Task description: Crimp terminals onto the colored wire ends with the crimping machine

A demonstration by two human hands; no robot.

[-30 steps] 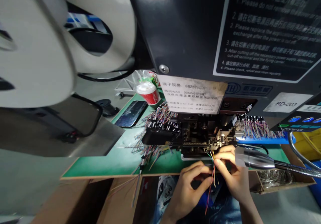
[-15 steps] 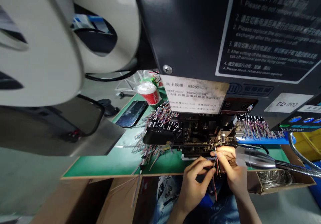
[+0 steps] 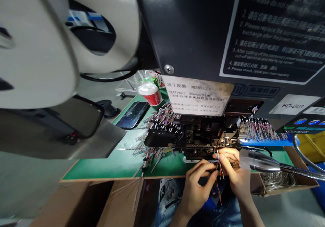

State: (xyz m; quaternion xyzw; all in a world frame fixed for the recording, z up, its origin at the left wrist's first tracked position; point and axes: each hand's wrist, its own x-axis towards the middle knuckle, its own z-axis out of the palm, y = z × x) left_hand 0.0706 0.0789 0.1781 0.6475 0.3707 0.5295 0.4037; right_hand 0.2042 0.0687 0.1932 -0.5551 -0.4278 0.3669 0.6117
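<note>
Thin coloured wires (image 3: 220,168), red and orange among them, run between my two hands just in front of the dark crimping machine (image 3: 200,142). My left hand (image 3: 200,179) is closed, its thumb and forefinger pinching the lower part of the wires, whose ends hang below it. Higher up and to the right, my right hand (image 3: 235,167) pinches the wires close to the machine's metal tooling (image 3: 224,140). The wire tips at the tooling are too small to make out.
Piles of wires with black and white connectors (image 3: 165,122) lie left of the machine; more lie on a blue tray (image 3: 269,142). A phone (image 3: 133,115) and red cup (image 3: 151,94) stand on the green table (image 3: 101,169). A lamp (image 3: 261,161) juts in beside my right hand.
Both hands stay in nearly the same place, still pinching the wires. The wire tips at the tooling and the hanging ends have shifted slightly. The view has moved a little.
</note>
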